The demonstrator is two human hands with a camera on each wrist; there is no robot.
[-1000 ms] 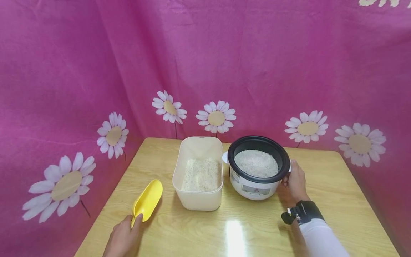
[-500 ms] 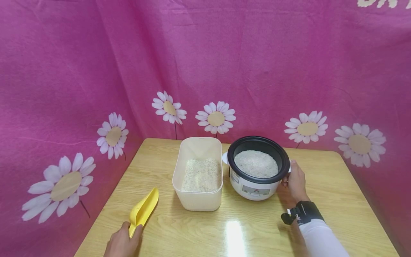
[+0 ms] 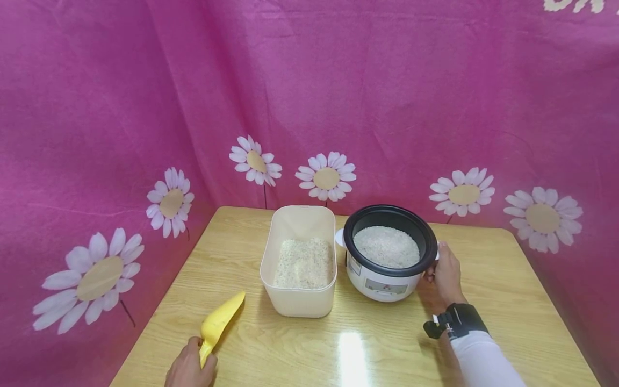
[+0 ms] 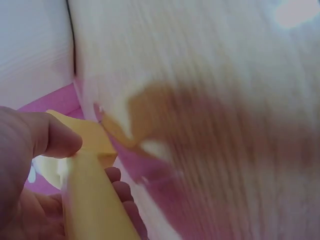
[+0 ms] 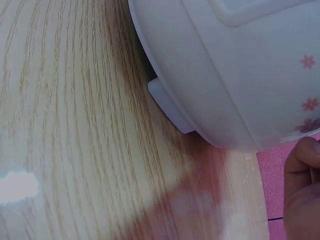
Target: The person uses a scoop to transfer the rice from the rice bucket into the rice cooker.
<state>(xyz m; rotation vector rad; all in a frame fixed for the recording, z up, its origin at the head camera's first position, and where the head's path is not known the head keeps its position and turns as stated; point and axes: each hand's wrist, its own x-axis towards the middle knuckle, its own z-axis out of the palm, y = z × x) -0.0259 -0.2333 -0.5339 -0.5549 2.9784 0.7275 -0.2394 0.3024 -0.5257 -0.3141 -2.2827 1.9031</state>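
My left hand (image 3: 191,368) grips the handle of a yellow scoop (image 3: 221,318) low over the table's left front, the back of its bowl facing up. In the left wrist view, the thumb lies on the scoop handle (image 4: 95,200) and fingertips show at its far side. A white rice cooker (image 3: 384,287) stands lidless, with pale rice (image 3: 387,247) in its black inner pot (image 3: 372,215). My right hand (image 3: 447,277) holds the cooker's right side handle; the fingers are partly hidden. Left of the cooker, a cream bin (image 3: 302,302) contains more rice (image 3: 303,263).
All this stands on a light wooden table (image 3: 411,349). Pink cloth (image 3: 387,97) printed with daisies hangs behind and along both sides, close to the table's edges. The cooker and the bin stand side by side with a narrow gap.
The scoop has rolled over in my left hand, from hollow side showing to its back showing. That hand has dropped slightly toward the near edge. My right hand and the cooker keep their place.
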